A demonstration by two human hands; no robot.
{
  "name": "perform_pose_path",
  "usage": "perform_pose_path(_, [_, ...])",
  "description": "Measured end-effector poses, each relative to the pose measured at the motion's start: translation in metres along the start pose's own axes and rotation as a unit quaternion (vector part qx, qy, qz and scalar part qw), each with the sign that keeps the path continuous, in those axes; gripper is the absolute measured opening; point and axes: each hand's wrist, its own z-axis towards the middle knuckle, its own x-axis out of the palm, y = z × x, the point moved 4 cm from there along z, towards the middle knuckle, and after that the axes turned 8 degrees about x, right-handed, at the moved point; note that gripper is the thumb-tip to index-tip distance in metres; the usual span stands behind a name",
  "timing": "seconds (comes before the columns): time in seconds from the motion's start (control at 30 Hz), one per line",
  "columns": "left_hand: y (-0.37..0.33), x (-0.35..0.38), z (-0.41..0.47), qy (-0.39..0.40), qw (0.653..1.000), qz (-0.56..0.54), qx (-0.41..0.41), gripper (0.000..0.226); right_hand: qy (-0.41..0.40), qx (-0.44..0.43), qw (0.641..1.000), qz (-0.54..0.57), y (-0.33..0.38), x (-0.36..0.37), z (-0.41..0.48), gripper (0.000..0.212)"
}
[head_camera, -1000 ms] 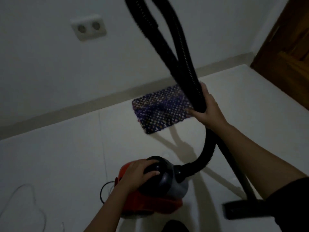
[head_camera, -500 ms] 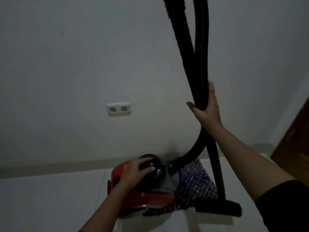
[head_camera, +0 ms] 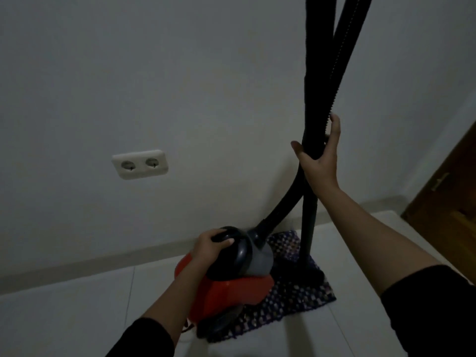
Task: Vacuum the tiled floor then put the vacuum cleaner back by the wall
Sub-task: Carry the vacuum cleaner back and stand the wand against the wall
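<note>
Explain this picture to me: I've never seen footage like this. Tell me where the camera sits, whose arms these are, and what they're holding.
The camera is worn on a person's head, looking forward and down, so the two arms are the wearer's own. The left hand grips the black top handle of a red vacuum cleaner. The right hand holds the black hose and the tube together, upright. The vacuum is over a patterned mat on the white tiled floor, close to the wall, which has a double socket.

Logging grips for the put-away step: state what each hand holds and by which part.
The left hand grips the vacuum cleaner by its black top handle. The right hand holds the wand and hose together, at mid-height.
</note>
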Motion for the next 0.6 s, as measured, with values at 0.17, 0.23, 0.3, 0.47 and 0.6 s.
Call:
perform_pose_path(0.17, [0.085, 0.013, 0.079, 0.023, 0.996, -0.039, -0.074, 0.054, 0.004, 0.039, 0.999, -0.011, -0.06, 0.04, 0.022, 0.082])
perform_pose_path(0.23, [0.085, 0.009, 0.089, 0.038, 0.996, -0.024, -0.079, 0.053, 0.006, 0.061, 0.998, -0.02, -0.08, 0.057, 0.031, 0.082])
perform_pose_path(0.3, [0.09, 0.008, 0.111, 0.056, 0.996, -0.007, -0.074, 0.049, -0.006, 0.075, 0.997, -0.035, -0.095, 0.07, 0.048, 0.084])
perform_pose_path(0.47, [0.115, 0.019, 0.146, 0.096, 0.991, 0.068, -0.063, 0.071, -0.032, 0.108, 0.992, -0.054, -0.152, 0.077, 0.053, 0.087])
perform_pose_path(0.6, [0.135, 0.031, 0.173, 0.093, 0.989, 0.07, -0.092, 0.049, -0.043, 0.056, 0.997, -0.038, -0.178, 0.084, 0.064, 0.084])
